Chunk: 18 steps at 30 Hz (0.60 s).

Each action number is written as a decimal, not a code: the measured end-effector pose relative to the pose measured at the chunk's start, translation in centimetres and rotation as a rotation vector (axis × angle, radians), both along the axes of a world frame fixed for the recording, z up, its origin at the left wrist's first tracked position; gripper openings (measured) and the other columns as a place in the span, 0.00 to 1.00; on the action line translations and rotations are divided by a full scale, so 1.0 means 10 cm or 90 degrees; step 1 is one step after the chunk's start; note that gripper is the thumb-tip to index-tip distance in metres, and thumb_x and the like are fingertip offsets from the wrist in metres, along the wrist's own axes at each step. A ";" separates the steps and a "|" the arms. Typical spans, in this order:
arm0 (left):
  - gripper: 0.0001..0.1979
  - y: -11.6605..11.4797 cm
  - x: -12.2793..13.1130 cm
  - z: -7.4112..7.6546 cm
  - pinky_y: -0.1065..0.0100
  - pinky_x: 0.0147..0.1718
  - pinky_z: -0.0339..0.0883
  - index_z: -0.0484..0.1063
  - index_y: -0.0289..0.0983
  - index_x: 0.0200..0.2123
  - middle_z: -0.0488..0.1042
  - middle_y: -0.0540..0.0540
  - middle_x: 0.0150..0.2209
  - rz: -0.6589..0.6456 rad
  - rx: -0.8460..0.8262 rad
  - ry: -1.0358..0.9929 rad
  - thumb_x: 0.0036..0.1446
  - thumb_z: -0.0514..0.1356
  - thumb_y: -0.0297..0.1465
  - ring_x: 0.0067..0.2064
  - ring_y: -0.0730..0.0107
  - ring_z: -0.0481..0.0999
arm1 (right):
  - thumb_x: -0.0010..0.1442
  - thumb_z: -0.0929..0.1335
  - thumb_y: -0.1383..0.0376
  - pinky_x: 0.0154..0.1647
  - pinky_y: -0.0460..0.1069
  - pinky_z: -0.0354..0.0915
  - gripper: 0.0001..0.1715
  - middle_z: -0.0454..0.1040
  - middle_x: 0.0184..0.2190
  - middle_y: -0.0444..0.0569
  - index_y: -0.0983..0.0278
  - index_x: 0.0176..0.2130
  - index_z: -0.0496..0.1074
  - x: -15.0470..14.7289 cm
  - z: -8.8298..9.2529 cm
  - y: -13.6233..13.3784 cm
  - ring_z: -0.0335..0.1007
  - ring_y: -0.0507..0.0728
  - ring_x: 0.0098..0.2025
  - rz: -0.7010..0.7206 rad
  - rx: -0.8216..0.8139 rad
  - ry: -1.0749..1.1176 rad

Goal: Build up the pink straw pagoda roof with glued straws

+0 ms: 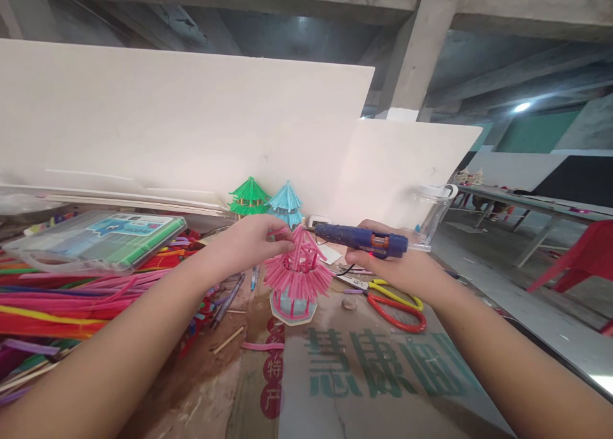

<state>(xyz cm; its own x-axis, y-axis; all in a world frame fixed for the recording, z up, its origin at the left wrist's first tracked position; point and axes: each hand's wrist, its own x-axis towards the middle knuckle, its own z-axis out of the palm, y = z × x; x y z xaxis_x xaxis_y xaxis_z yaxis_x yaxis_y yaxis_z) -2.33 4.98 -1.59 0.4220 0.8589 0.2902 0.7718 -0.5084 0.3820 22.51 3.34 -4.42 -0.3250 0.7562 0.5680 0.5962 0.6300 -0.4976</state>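
A pink pipe-cleaner pavilion model (297,279) with a layered roof stands on a pale polygonal base in front of me. My left hand (269,238) is at the left of its upper roof, fingers pinched on what looks like a pink pipe-cleaner piece; the tips partly hide it. A blue hot glue gun (361,239) is gripped in my right hand (383,260), its nozzle pointing left and close to the roof's top. Behind the pink model are a green pavilion model (249,196) and a light-blue one (286,202).
Scissors with red and yellow handles (400,306) lie right of the model. At left, a clear plastic case (96,239) rests on many coloured pipe cleaners (71,305). A clear jug (428,218) stands at right. White boards (182,126) rise behind; printed cardboard (373,369) covers the table.
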 end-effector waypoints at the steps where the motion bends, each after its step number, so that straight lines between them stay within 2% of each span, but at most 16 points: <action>1: 0.12 0.00 0.00 0.00 0.70 0.29 0.57 0.75 0.40 0.31 0.73 0.52 0.28 -0.001 -0.001 -0.002 0.53 0.56 0.41 0.31 0.68 0.70 | 0.54 0.69 0.52 0.24 0.44 0.57 0.16 0.69 0.21 0.42 0.62 0.31 0.68 0.01 0.00 0.00 0.61 0.51 0.24 0.008 -0.001 0.003; 4: 0.13 0.00 -0.01 -0.01 0.69 0.29 0.57 0.74 0.39 0.30 0.73 0.52 0.28 -0.003 -0.003 -0.003 0.52 0.56 0.42 0.31 0.67 0.70 | 0.54 0.70 0.51 0.26 0.45 0.59 0.17 0.71 0.23 0.44 0.63 0.33 0.69 0.01 0.01 0.00 0.64 0.52 0.26 0.033 -0.009 0.015; 14: 0.14 0.01 -0.02 -0.01 0.69 0.27 0.57 0.74 0.39 0.29 0.72 0.52 0.26 0.001 0.002 0.005 0.52 0.56 0.42 0.29 0.68 0.68 | 0.53 0.69 0.50 0.24 0.45 0.57 0.18 0.67 0.21 0.42 0.62 0.31 0.67 0.03 -0.01 0.04 0.61 0.51 0.24 -0.006 -0.026 0.027; 18: 0.14 0.01 -0.02 -0.01 0.69 0.29 0.57 0.74 0.39 0.30 0.73 0.51 0.28 0.000 -0.002 0.004 0.52 0.56 0.43 0.31 0.67 0.70 | 0.53 0.69 0.50 0.24 0.45 0.56 0.18 0.66 0.21 0.41 0.62 0.31 0.66 0.04 0.00 0.04 0.60 0.51 0.25 0.013 -0.030 0.021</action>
